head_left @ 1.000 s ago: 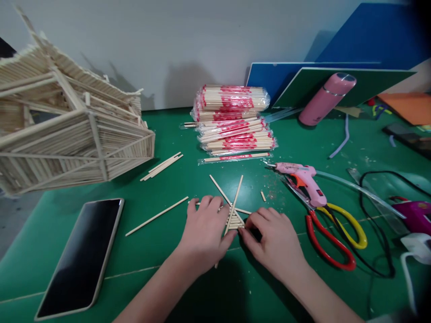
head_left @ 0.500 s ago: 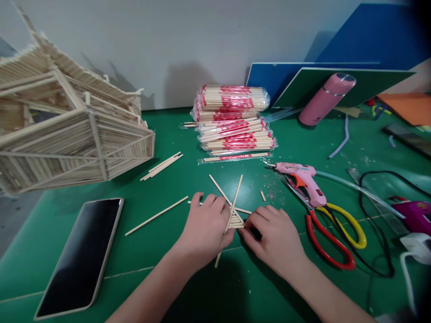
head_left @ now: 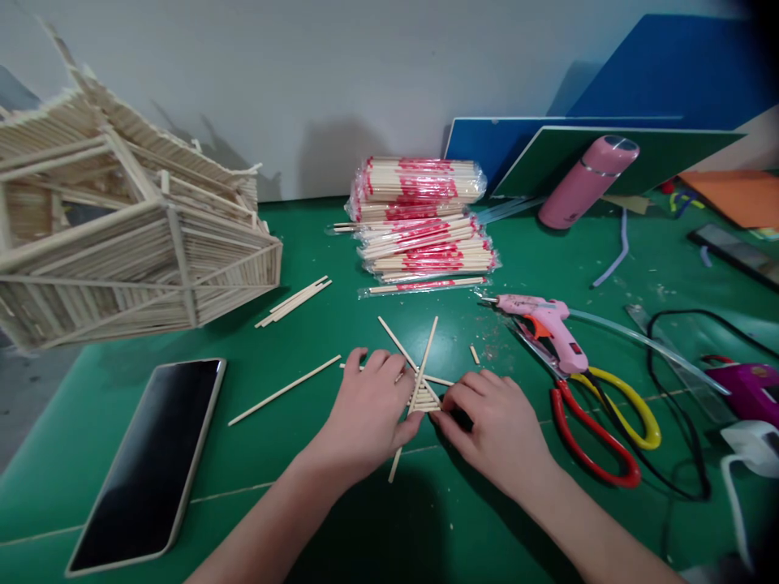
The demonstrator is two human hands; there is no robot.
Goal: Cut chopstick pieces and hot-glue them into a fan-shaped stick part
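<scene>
A star-like frame of crossed wooden chopsticks (head_left: 428,349) lies on the green table between my hands. Short cut sticks (head_left: 424,403) fill one corner of it in a row of graded lengths. My left hand (head_left: 372,405) is closed over the frame's left side, its thumb at the end of the short sticks. On the other side my right hand (head_left: 487,414) pinches the right end of that row, its fingertips partly hidden. A loose chopstick (head_left: 285,391) lies left of my left hand, and a small cut piece (head_left: 475,354) rests beyond my right hand.
A large stick-built house model (head_left: 200,259) stands at left, a phone (head_left: 146,470) in front of it. Wrapped chopstick bundles (head_left: 426,215) and several loose sticks (head_left: 293,302) lie behind. Rightward are a pink glue gun (head_left: 551,320), red-and-yellow-handled scissors (head_left: 593,438), a cable (head_left: 687,438) and a pink bottle (head_left: 587,182).
Both hands stay at the frame, with only a slight shift of the left fingers. The whole view has moved very slightly.
</scene>
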